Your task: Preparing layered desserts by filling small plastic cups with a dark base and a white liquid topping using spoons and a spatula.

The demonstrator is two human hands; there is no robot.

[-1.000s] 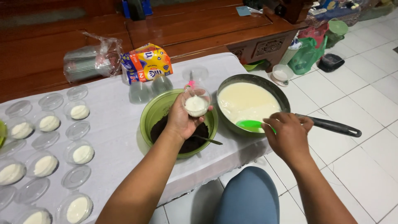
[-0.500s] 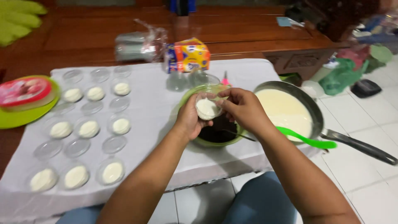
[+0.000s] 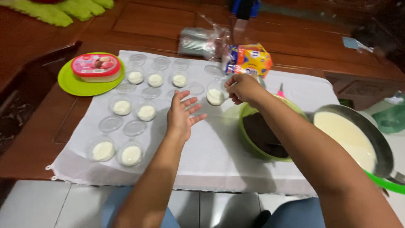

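Observation:
My right hand [image 3: 241, 88] pinches the rim of a small clear plastic cup [image 3: 215, 96] partly filled with white cream and holds it just above the white cloth [image 3: 211, 147]. My left hand [image 3: 182, 114] hovers open beside the cup, to its left, fingers spread and holding nothing. Several more cups of cream [image 3: 146, 111] and clear lids [image 3: 134, 127] lie in rows on the cloth to the left. A green bowl [image 3: 249, 139] of dark crumbs sits under my right forearm.
A pan of white cream [image 3: 350, 135] with a green spatula stands at the right edge. A pink-lidded tub [image 3: 95, 67] rests on a green plate at back left. A snack packet [image 3: 249, 59] and a bag of stacked cups [image 3: 198, 42] lie behind the cloth.
The filled cup has passed from my left hand to my right hand and moved left over the cloth. My left hand has let go and opened. The view has swung left.

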